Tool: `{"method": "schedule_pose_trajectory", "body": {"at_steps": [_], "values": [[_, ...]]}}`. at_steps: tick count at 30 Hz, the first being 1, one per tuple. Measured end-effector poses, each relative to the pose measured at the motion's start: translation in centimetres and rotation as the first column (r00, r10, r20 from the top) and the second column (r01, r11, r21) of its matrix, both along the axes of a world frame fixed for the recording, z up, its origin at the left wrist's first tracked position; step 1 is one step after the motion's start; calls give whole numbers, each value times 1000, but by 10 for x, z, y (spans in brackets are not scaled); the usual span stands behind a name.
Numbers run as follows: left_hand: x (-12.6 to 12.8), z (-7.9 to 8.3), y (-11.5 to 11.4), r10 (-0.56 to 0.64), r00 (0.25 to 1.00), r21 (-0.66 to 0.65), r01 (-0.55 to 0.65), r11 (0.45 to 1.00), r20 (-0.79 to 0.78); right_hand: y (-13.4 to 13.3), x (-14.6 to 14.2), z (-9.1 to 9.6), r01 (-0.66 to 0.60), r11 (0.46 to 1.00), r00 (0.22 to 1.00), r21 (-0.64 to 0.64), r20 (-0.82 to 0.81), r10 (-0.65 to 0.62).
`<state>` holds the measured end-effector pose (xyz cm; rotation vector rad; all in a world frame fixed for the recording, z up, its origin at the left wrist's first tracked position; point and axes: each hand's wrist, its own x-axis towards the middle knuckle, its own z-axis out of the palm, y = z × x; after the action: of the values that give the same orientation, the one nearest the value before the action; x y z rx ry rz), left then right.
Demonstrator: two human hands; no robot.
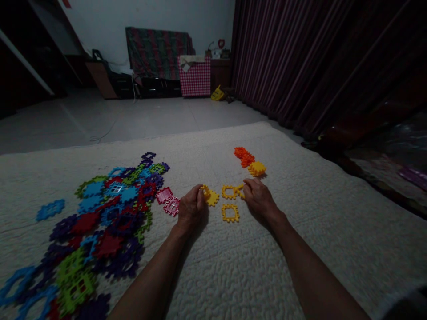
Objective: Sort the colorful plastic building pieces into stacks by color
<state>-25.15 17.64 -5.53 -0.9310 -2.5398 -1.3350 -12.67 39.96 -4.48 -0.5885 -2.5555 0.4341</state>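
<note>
My left hand pinches a yellow interlocking tile by its edge, just over a solid yellow tile on the quilt. Between thumb and fingers of my right hand is a yellow frame tile, tilted up from the bedding. Close to it on the left lies another yellow frame, and below that a third, square-holed yellow frame. Beyond my right hand sit a yellow stack and an orange pile of similar tiles.
A large heap of blue, purple, red and green tiles spreads over the left side. Two pink tiles lie beside my left hand. The cream quilt ends at a far edge above the tiled floor; dark curtains hang right.
</note>
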Motion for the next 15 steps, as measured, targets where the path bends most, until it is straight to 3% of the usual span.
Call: {"method": "schedule_pose_trajectory", "body": {"at_steps": [6, 9, 12, 15], "values": [[0, 0, 0, 15, 1000, -15, -15, 1000, 10, -11, 6, -3, -52, 998, 997, -21, 60, 54], [0, 0, 0, 13, 1000, -19, -12, 1000, 17, -9, 6, -3, -64, 995, 998, -73, 14, 65], [-1, -1, 0, 12, 1000, -12, -12, 1000, 16, 2, 2, 1, -17, 992, 988, -127, -153, -3], [-3, -5, 0, 5, 1000, 4, -5, 1000, 1, 21, 0, 5, 99, 977, 947, -188, -285, -151]]}}
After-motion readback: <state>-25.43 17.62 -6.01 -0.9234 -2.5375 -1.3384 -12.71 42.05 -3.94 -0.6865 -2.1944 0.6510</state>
